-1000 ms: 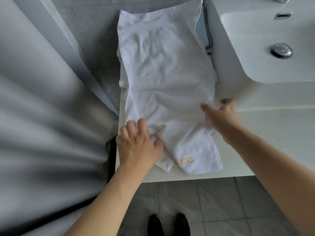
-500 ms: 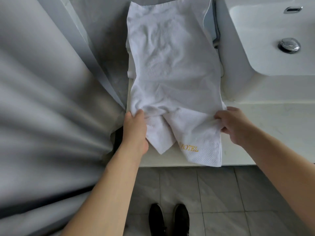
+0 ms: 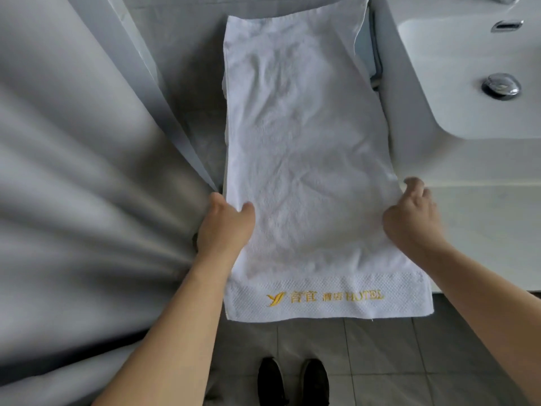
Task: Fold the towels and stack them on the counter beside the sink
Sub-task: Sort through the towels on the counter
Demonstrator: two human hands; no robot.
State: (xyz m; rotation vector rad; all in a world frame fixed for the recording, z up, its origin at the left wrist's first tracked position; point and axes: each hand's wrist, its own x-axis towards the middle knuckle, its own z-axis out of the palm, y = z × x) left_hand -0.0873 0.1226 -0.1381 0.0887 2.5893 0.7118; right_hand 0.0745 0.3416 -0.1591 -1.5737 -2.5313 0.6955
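A white towel with gold hotel lettering on its near hem lies spread lengthwise on the white counter, left of the sink. Its near end hangs over the counter's front edge. My left hand pinches the towel's left edge, thumb on top. On the opposite side, my right hand grips the right edge. More white cloth shows under the towel's left side.
A grey curtain hangs close on the left, touching my left hand. The sink basin has a chrome drain and an overflow slot. Grey floor tiles and my black shoes lie below the counter edge.
The bunched near end of the towel has been pulled out flat toward me; the hem with the lettering now lies straight. Both hands moved apart to the towel's side edges.
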